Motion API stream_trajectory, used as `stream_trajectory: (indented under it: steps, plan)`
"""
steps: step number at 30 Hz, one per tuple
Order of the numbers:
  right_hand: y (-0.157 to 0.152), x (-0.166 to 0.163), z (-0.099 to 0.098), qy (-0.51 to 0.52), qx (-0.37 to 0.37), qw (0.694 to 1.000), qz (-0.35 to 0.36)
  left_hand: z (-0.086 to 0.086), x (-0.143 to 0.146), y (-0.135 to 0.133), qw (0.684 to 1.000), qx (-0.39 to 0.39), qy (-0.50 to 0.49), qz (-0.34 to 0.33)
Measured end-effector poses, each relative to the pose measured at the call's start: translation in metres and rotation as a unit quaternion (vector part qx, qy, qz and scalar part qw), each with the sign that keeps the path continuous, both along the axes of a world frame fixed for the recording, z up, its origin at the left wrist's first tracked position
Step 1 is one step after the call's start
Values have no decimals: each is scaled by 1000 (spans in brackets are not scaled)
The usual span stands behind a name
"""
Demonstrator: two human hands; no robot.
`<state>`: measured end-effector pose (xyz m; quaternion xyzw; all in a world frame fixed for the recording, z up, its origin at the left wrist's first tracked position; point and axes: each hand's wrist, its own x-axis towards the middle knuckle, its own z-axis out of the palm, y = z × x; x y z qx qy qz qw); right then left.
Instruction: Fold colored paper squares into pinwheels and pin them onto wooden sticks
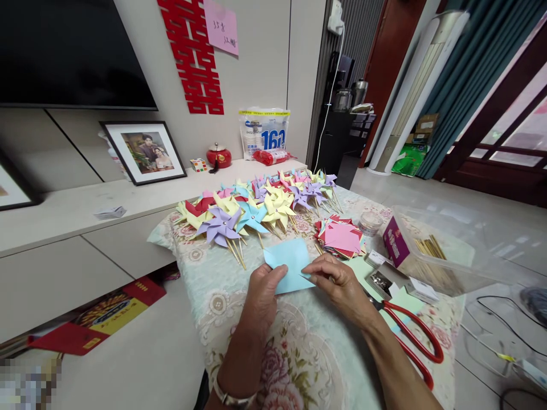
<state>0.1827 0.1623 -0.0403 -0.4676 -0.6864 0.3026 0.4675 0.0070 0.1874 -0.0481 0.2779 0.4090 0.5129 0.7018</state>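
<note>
A light blue paper square (pixel 293 256) is held up over the flowered tablecloth (pixel 294 353). My left hand (pixel 265 287) pinches its lower left side, thumb on top. The fingers of my right hand (pixel 335 279) are closed on its right edge, where the paper seems cut or bent. Finished paper pinwheels (pixel 223 226) in purple, yellow, blue, pink and red lie on sticks just beyond. To the right of the sheet is a pile of cut coloured paper (pixel 342 238). Red-handled scissors (pixel 412 324) lie beside my right forearm, their blades partly hidden.
At the right stand a small open box of metal fasteners (pixel 382 283), a clear plastic tub (pixel 448 250) with wooden sticks (pixel 431 247) and a round clear container (pixel 371 222). A cabinet ledge (pixel 64 219) with a framed photo (pixel 145 152) runs along the left and back.
</note>
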Motion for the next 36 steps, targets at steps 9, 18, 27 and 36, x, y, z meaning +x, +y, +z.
stream_trajectory:
  steps: [9, 18, 27, 36]
  plan:
    - [-3, 3, 3, -34, 37, 998, 26, -4, 3, 1, 999, 10, 35, 32]
    - [-3, 4, 3, -70, 51, 995, 50, -12, 8, 4, 991, 36, 114, 52]
    - [-6, -4, 10, -112, -6, 994, 10, -13, 13, 6, 985, 52, 163, 29]
    - [-5, -10, 9, -145, -31, 989, -27, -15, 15, 6, 986, 61, 156, 2]
